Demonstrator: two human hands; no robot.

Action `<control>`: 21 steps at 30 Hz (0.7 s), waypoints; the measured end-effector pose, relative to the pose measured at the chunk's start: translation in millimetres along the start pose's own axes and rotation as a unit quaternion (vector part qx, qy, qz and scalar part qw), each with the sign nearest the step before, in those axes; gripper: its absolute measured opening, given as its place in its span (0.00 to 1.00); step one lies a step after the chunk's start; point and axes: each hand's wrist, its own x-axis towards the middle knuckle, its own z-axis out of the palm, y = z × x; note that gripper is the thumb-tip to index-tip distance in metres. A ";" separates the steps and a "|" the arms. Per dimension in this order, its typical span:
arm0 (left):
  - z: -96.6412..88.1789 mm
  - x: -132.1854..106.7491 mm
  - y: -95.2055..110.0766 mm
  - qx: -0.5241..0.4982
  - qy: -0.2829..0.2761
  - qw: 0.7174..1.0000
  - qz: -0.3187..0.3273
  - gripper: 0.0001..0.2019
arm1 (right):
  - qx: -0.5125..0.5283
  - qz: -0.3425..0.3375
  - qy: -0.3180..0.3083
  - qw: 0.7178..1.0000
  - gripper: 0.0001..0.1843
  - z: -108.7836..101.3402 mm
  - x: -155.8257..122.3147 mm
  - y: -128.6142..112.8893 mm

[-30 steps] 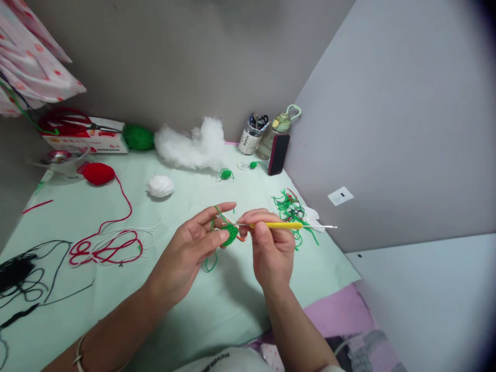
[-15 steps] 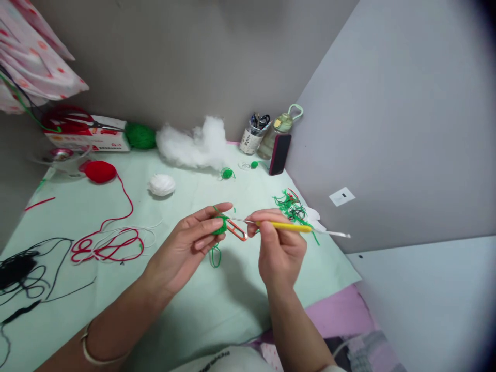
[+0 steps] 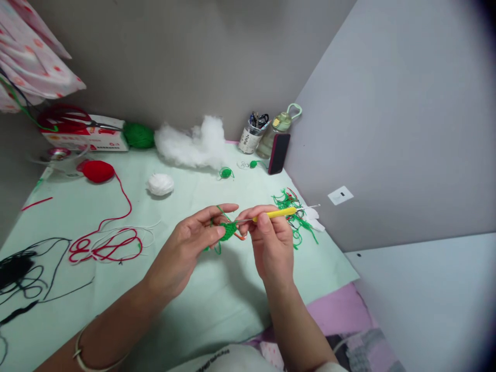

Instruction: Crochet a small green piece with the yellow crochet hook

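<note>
Between thumb and fingers, my left hand (image 3: 189,235) pinches a small green crochet piece (image 3: 228,231), its index finger stretched out with green yarn running over it. My right hand (image 3: 269,240) is closed around a crochet hook (image 3: 276,213) with a yellow grip. The hook's thin metal front end points left and reaches the top edge of the green piece; whether it is inside a stitch is too small to tell. An orange stitch marker (image 3: 240,236) hangs at the piece's right side, partly hidden by my fingers. Loose green yarn dangles below my left hand.
At left lie red yarn (image 3: 98,171), black yarn (image 3: 17,271) and a white yarn ball (image 3: 160,184). Stuffing (image 3: 191,147), a green yarn ball (image 3: 138,135) and scissors (image 3: 70,119) on a box sit behind. A phone (image 3: 279,153), bottle (image 3: 281,121), pen cup (image 3: 250,140) and yarn scraps (image 3: 289,201) are right.
My right hand has moved slightly left, closer to my left hand, and the hook's rear end has tilted up. More of the green piece now shows, and the stitch marker is more covered.
</note>
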 end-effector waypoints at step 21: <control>6.2 -1.0 0.9 -0.134 -0.009 0.988 -0.075 0.20 | -0.323 -0.328 -0.015 0.888 0.14 -5.6 -15.8 3.7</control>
